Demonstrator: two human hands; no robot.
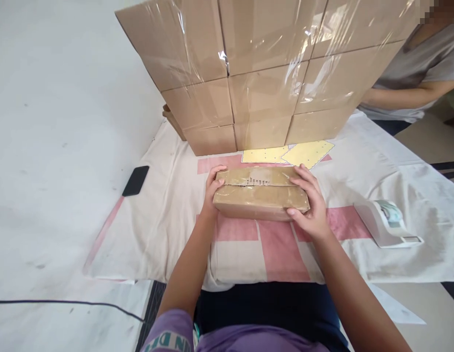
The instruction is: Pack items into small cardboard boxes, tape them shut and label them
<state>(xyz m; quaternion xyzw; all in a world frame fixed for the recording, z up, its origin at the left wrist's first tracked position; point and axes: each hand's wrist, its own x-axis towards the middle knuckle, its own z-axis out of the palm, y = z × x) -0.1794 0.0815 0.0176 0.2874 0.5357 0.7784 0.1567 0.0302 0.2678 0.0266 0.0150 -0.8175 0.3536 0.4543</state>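
A small brown cardboard box (pixel 261 198) is held between my two hands over the near middle of the cloth-covered table. Clear tape covers its facing side, and a torn, ragged strip runs along the seam near its top. My left hand (pixel 213 189) grips the left end, thumb near the upper corner. On the right end, my right hand (pixel 310 203) has its fingers over the top and its thumb on the lower front corner. Whether the box's underside touches the cloth, I cannot tell.
Tall stacked cardboard boxes (pixel 263 98) wrapped in clear film stand behind. Yellow paper sheets (pixel 265 155) lie before them. A white tape dispenser (pixel 388 222) sits right, a black phone-like slab (pixel 136 181) left. Another person's arm (pixel 403 97) shows at far right.
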